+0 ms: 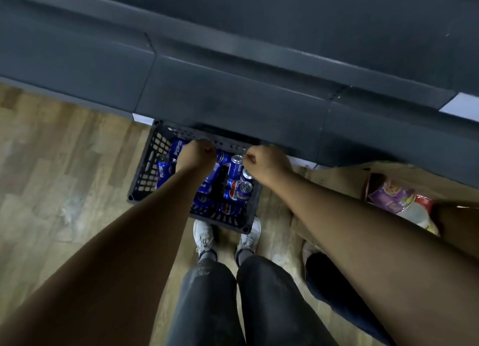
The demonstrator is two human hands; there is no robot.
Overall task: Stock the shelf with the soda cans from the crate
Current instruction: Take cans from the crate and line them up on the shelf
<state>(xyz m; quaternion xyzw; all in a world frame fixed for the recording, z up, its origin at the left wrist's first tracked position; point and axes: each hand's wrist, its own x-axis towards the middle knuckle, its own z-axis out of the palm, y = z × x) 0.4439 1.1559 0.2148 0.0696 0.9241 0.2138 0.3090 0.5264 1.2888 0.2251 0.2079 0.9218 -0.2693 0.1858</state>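
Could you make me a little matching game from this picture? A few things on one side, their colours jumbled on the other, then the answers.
Things:
1. crate
2. soda cans
3. shoes
4. snack bag

Colours:
A. white
B. mostly purple
C. black
D. blue

Pairs: 1-C, 2-D, 3-A, 4-B

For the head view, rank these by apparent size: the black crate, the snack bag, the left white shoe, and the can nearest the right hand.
1. Black crate, clearly the largest.
2. Snack bag, though the arm hides part of it.
3. Left white shoe.
4. Can, the smallest.
All sit at about floor level, so nearness hardly skews the order.
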